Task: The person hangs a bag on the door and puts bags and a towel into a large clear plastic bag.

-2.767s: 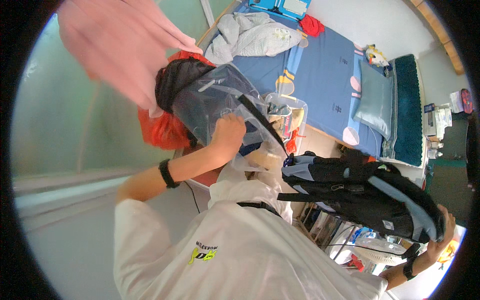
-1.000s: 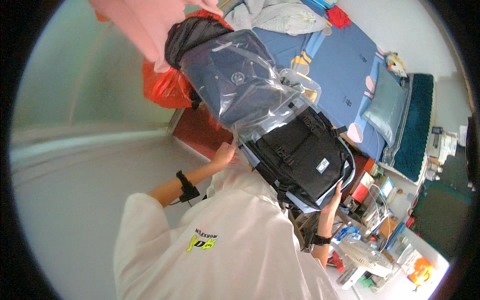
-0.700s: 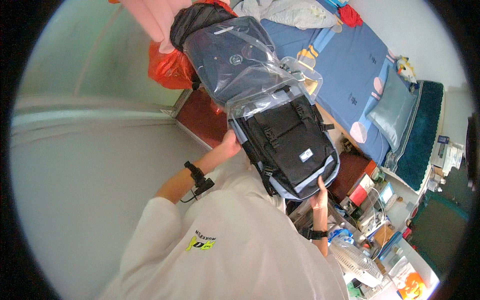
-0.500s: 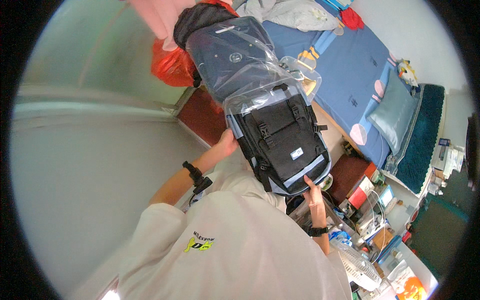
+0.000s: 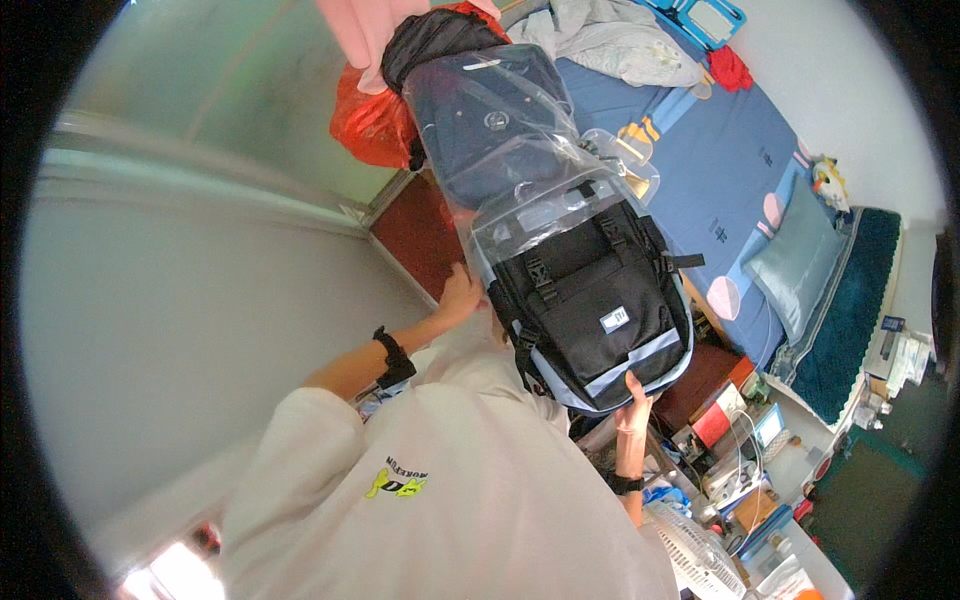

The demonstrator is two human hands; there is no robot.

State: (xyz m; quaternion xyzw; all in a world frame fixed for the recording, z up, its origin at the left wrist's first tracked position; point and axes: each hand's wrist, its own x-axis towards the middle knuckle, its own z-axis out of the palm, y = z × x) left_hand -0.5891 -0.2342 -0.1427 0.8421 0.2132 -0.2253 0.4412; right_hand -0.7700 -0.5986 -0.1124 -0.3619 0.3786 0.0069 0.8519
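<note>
A black backpack [image 5: 590,290] with light blue-grey trim, buckled straps and a small white label hangs tilted in front of me. A clear plastic bag [image 5: 545,215] covers its upper end, and the plastic runs down its left side. My right hand [image 5: 632,405] grips the backpack's bottom edge, thumb on the front face and the other fingers hidden underneath. At the left edge, my left hand [image 5: 461,295] is closed with its fingers curled, apparently pinching the edge of the plastic. Just beyond lies a dark navy bag [image 5: 490,120], also under clear plastic.
A red plastic bag [image 5: 370,120] and a black bundle [image 5: 435,45] are at the far left. The bed [image 5: 690,190] with blue bedding and a pillow [image 5: 795,255] stretches to the right. A white fan [image 5: 690,550] and a cluttered table stand at lower right. Along the left runs a pale panel [image 5: 200,290].
The backpack has shifted a little right and toward me in the view, with my right hand still on its bottom. My left hand has moved from the backpack's side to the plastic's edge.
</note>
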